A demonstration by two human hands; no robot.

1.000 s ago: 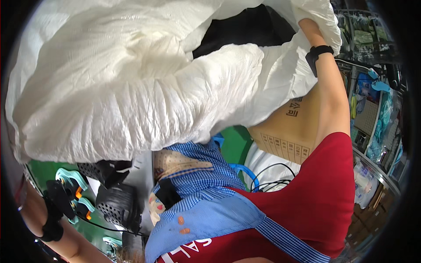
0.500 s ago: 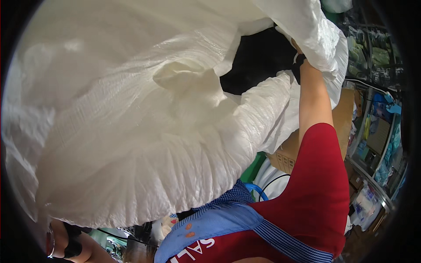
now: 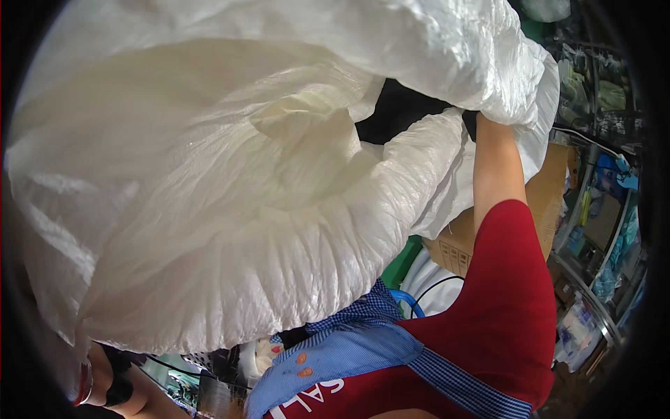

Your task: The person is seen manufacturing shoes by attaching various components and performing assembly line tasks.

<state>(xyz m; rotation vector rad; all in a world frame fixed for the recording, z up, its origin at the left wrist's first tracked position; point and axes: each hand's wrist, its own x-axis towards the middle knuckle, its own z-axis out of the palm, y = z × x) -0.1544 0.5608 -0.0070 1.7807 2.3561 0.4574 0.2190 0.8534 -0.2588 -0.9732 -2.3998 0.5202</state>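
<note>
A large white sack-like sheet [image 3: 230,265] of thin, shiny, wrinkled material spreads over most of the view, its wide opening toward me. A black thing [image 3: 401,112] shows through a gap deep in its folds; its kind cannot be made out. My right forearm [image 3: 497,164] reaches up to the far right rim, where the white material covers my right hand and hides its fingers. At the lower left, my left wrist [image 3: 101,377], with a red band and a black band, is beside the sheet's near left corner. The fingers there are hidden behind the material.
A brown cardboard box [image 3: 453,244] stands behind my right arm. Beyond it, a metal shelf [image 3: 586,293] bears bags and small packages. A blue apron [image 3: 335,359] over my red shirt is close below the sheet. A dark cable [image 3: 440,285] curves beside the apron.
The sheet's far rim has come down and toward me, now covering my right hand and narrowing the gap over the black thing. The left corner has shifted slightly right.
</note>
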